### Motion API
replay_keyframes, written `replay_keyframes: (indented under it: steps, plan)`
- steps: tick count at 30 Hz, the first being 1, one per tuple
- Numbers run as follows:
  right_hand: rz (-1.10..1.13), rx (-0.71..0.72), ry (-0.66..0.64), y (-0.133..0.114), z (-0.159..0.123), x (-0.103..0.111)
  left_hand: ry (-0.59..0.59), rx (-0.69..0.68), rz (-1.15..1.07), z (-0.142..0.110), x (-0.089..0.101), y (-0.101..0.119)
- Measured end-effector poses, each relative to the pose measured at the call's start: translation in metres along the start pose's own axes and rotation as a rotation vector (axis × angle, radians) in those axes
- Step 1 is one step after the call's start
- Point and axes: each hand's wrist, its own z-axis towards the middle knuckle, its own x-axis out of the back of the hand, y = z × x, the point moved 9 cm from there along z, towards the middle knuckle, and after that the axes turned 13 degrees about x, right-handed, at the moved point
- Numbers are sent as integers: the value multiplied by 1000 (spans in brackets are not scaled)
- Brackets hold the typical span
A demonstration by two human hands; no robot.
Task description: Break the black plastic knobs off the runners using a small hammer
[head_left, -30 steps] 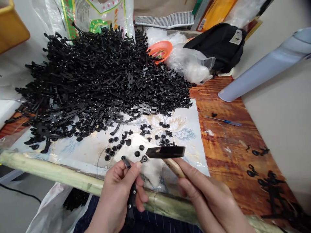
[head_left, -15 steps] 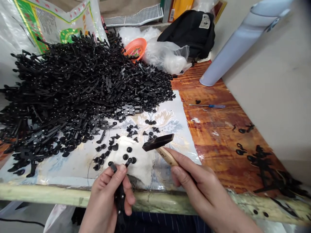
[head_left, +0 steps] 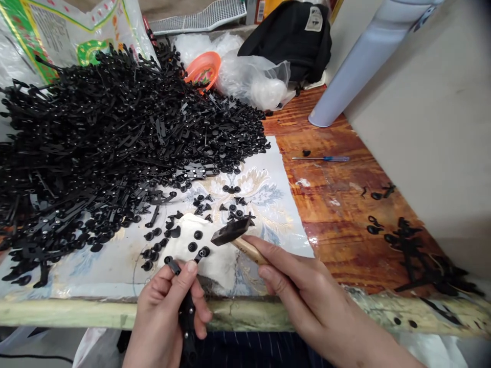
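My left hand (head_left: 172, 301) is closed round a black jointed plastic linkage (head_left: 187, 317) with silvery rivets. Two ring-ended tips of the linkage stick out above the thumb, the right one close to a round black cap on the cloth. In my right hand (head_left: 299, 286) is a small hammer (head_left: 230, 232), gripped by its wooden handle. Its dark head is raised over the white cloth pad (head_left: 222, 268), to the right of the linkage tips. Several round black caps (head_left: 192, 247) with stems lie on the pad and around it.
A large heap of black linkages (head_left: 99, 133) covers the left. Behind it are a printed plastic bag (head_left: 84, 25), an orange bowl (head_left: 203, 69) and a black bag (head_left: 291, 36). A screwdriver (head_left: 326, 158) lies right of centre, near a leaning pale pipe (head_left: 368, 66). Black parts (head_left: 414, 255) sit far right.
The hammer head has come down and left, nearer to the linkage tips. My left hand keeps its hold on the linkage. The whole view has shifted slightly.
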Motion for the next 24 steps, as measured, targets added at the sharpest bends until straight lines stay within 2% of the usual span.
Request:
replay_keyframes:
  steps: [4,9,14,19,24]
  plan:
    - [-38,27,-47,-4,5,-7,7,13,6,0,-3,1]
    - [-184,149,-141,-21,10,-13,29,-27,-37,-5,-7,4]
    - [-230,194,-49,-32,10,0,5,-6,-80,-5,-9,0]
    - [-376,319,-218,-30,10,-20,-7,23,-97,-3,-8,-4]
    - [-289,284,-130,-29,11,-6,-19,39,-99,-3,-10,-6]
